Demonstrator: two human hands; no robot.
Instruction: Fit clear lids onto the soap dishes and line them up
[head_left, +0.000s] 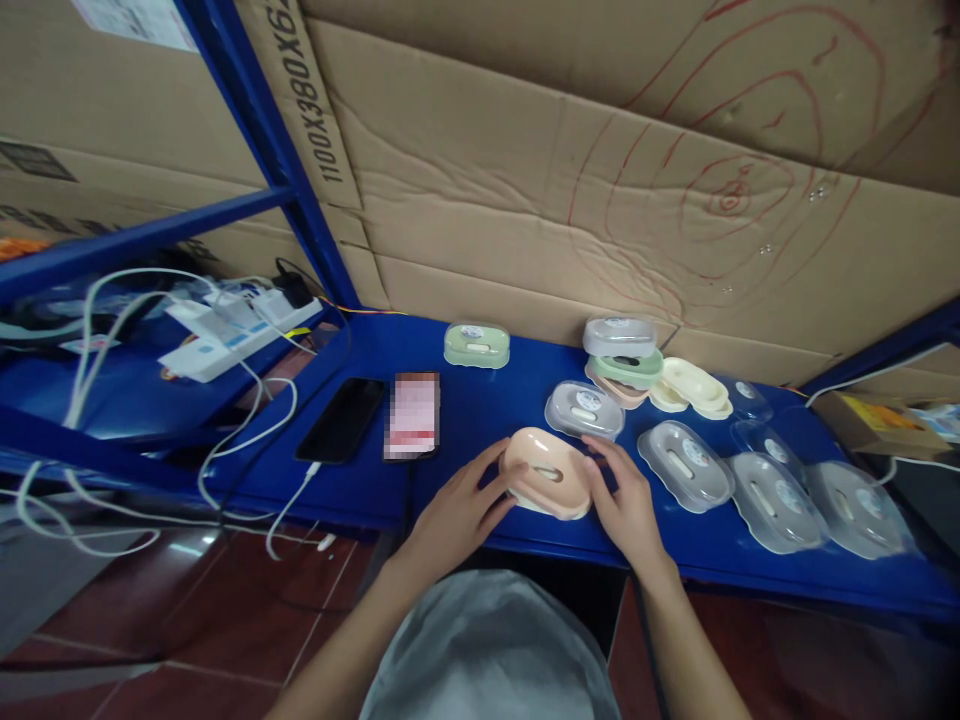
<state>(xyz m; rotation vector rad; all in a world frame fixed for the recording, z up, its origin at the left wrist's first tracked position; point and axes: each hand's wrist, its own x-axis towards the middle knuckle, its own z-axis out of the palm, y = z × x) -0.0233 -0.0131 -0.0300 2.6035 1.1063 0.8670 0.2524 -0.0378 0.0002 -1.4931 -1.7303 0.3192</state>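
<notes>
A peach soap dish [541, 447] with a slotted middle sits at the front edge of the blue shelf [480, 405], a cream piece showing beneath its rim. My left hand [471, 502] grips its left end, fingers bent over the rim. At the other end, my right hand [626, 500] holds the right rim between thumb and fingers. Just behind it lies a grey soap dish [574, 412] under a clear cover with a round label. Farther back, a green dish [630, 372] rests on peach ones, with a grey covered dish [616, 338] above.
Several grey covered dishes [684, 465] line the right side, near cream dishes [690, 385] and loose clear covers [750, 397]. A green covered dish [476, 345] stands at the back. Left are two phones, one black [343, 420], a power strip [225, 335] and white cables. Cardboard [480, 150] walls the back.
</notes>
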